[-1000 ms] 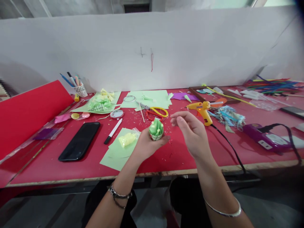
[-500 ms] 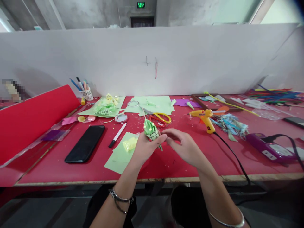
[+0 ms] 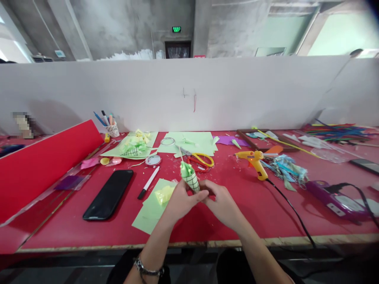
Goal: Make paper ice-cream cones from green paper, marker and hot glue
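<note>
A paper ice cream cone (image 3: 192,181) with a black grid pattern, green ruffled top and thin pale stick is tilted over the red table. My left hand (image 3: 181,203) wraps round its lower part, thumb across the front. On the right side, my right hand (image 3: 218,199) has its fingers curled in against the cone's lower end, touching it near the left thumb. The tip of the cone is hidden by the hands. Just beyond it lie scissors (image 3: 205,159) with yellow and red handles. Left of my left hand are green paper sheets (image 3: 145,215) with a yellow packet (image 3: 164,195).
A yellow glue gun (image 3: 255,161) stands at right, its cord running to a purple power strip (image 3: 337,201). At left lie a black phone (image 3: 109,194) and a marker (image 3: 149,182). Behind are green sheets (image 3: 201,142), another paper cone (image 3: 130,151) and a pen cup (image 3: 113,129).
My right hand has closed in on the lower end of the cone, where its fingers were looser before. The cone's tip has become hidden. My view has tilted up slightly.
</note>
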Tool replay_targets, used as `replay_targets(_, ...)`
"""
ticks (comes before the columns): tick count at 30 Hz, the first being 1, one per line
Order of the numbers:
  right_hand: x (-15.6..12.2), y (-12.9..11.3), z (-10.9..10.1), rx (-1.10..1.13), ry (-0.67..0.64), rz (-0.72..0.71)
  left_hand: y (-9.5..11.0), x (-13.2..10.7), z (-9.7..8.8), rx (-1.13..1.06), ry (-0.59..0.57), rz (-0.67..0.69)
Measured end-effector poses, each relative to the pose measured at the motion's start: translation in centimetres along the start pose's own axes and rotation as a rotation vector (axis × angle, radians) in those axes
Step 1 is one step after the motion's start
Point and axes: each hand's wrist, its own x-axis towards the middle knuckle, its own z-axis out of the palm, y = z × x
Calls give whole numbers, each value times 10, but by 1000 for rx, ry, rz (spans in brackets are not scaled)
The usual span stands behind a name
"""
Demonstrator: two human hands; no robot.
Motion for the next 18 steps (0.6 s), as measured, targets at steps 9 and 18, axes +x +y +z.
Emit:
replay_targets(9,4,8,-11,224,-82,142,2,4,-5,-42,-121,49)
replay_targets(18,14,-6,-23,-10,-91,158,1,5,-6,115,-96,92)
